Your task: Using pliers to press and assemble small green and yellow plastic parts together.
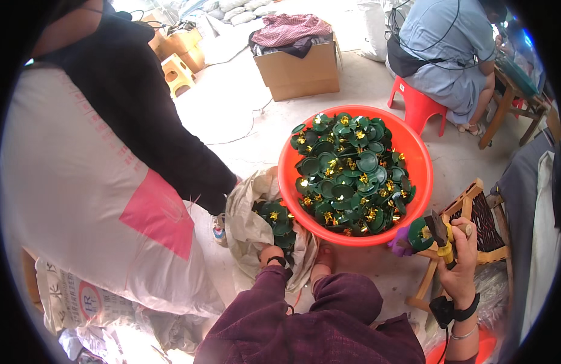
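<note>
My right hand (459, 267) is closed round what look like pliers (439, 229), with a dark metal head and yellow-and-black handles. Right by the head is a green disc-shaped piece (420, 235), and a purple thing (401, 241) sits just beyond it. A short tan rod end shows beside the fingers. My left hand (270, 252) reaches into the mouth of an open woven sack (243, 209) standing between my feet. Green disc pieces (279, 221) lie in this sack; the left fingers are hidden among them and the cloth.
An orange-red basin (419, 176) heaped with green and gold pieces stands ahead. A person in black trousers stands at left beside a large white sack (80, 200). Another person sits on a red stool (417, 104). A cardboard box (300, 70) and a wooden-framed chair (493, 252) stand nearby.
</note>
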### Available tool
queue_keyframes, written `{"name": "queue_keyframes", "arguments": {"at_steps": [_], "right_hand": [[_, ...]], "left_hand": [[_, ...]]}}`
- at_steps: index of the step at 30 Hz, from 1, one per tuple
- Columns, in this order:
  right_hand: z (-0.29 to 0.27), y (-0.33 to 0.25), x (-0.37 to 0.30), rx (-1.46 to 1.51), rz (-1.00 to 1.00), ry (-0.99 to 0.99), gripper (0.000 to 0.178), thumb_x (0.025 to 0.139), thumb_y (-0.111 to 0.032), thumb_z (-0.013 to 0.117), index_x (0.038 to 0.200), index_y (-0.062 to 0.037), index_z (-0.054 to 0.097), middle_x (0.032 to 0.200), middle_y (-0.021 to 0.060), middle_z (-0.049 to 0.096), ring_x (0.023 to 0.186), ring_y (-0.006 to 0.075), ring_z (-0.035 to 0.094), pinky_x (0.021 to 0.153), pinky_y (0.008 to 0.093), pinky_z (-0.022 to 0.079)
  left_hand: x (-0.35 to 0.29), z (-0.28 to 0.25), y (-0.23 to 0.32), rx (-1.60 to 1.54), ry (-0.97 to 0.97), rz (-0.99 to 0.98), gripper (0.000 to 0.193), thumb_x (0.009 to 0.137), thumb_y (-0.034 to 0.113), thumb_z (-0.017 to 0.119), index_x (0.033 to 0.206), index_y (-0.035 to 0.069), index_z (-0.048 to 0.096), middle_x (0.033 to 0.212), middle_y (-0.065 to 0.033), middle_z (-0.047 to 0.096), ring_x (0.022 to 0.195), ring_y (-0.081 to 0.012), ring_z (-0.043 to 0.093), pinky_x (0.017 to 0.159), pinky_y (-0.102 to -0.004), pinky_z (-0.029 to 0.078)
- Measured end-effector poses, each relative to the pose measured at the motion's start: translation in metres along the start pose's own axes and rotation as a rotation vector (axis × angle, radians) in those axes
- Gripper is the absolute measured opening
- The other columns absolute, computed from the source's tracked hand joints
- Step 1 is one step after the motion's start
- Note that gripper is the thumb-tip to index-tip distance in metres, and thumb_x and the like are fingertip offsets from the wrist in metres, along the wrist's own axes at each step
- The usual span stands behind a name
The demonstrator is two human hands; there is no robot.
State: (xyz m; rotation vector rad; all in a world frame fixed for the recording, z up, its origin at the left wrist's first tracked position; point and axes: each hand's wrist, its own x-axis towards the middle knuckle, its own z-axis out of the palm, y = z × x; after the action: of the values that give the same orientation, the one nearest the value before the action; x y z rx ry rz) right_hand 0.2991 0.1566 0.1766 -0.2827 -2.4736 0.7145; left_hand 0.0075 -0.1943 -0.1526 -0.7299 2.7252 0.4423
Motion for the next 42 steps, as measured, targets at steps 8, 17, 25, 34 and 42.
{"name": "queue_keyframes", "arguments": {"at_steps": [8, 17, 25, 34, 42], "right_hand": [[0.002, 0.004, -0.003, -0.009, 0.006, 0.014, 0.063, 0.056, 0.013, 0.061, 0.117, 0.0007, 0.05, 0.121, 0.0193, 0.044, 0.113, 0.0374, 0.047, 0.1, 0.0387, 0.037], [0.002, 0.001, -0.002, 0.01, 0.039, 0.009, 0.062, 0.057, 0.014, 0.058, 0.117, 0.0014, 0.05, 0.122, 0.0188, 0.044, 0.113, 0.0363, 0.048, 0.101, 0.038, 0.037], [0.0, 0.001, -0.002, -0.01, 0.015, -0.001, 0.062, 0.057, 0.013, 0.059, 0.118, 0.0016, 0.05, 0.122, 0.0192, 0.044, 0.113, 0.036, 0.048, 0.1, 0.0381, 0.038], [0.001, 0.001, -0.003, -0.022, 0.013, 0.006, 0.061, 0.058, 0.012, 0.059, 0.118, 0.003, 0.05, 0.12, 0.0198, 0.046, 0.113, 0.0366, 0.048, 0.101, 0.0398, 0.037], [0.003, 0.002, -0.002, -0.079, 0.038, 0.025, 0.059, 0.059, 0.011, 0.054, 0.118, 0.0026, 0.052, 0.118, 0.0196, 0.048, 0.111, 0.0354, 0.05, 0.099, 0.0386, 0.04]], "left_hand": [[-0.002, -0.002, 0.0, 0.039, 0.01, -0.036, 0.061, 0.088, 0.019, 0.049, 0.144, 0.014, 0.026, 0.111, -0.0232, 0.065, 0.104, -0.0406, 0.062, 0.088, -0.049, 0.048], [-0.012, -0.012, 0.007, -0.017, 0.012, -0.094, 0.055, 0.088, 0.024, 0.05, 0.141, 0.015, 0.038, 0.117, -0.0169, 0.065, 0.109, -0.0348, 0.062, 0.091, -0.0527, 0.043], [-0.01, -0.015, 0.005, -0.025, 0.012, -0.071, 0.055, 0.087, 0.021, 0.051, 0.14, 0.014, 0.036, 0.115, -0.0193, 0.065, 0.107, -0.0368, 0.062, 0.089, -0.0521, 0.046], [-0.007, -0.012, 0.003, -0.011, -0.032, -0.041, 0.056, 0.087, 0.019, 0.051, 0.14, 0.014, 0.034, 0.112, -0.022, 0.065, 0.105, -0.0391, 0.063, 0.086, -0.0515, 0.049], [0.062, -0.017, 0.017, -0.478, 0.262, 0.145, 0.042, 0.078, 0.009, 0.05, 0.119, 0.003, 0.055, 0.107, -0.0311, 0.062, 0.104, -0.0485, 0.057, 0.09, -0.0517, 0.044]]}}
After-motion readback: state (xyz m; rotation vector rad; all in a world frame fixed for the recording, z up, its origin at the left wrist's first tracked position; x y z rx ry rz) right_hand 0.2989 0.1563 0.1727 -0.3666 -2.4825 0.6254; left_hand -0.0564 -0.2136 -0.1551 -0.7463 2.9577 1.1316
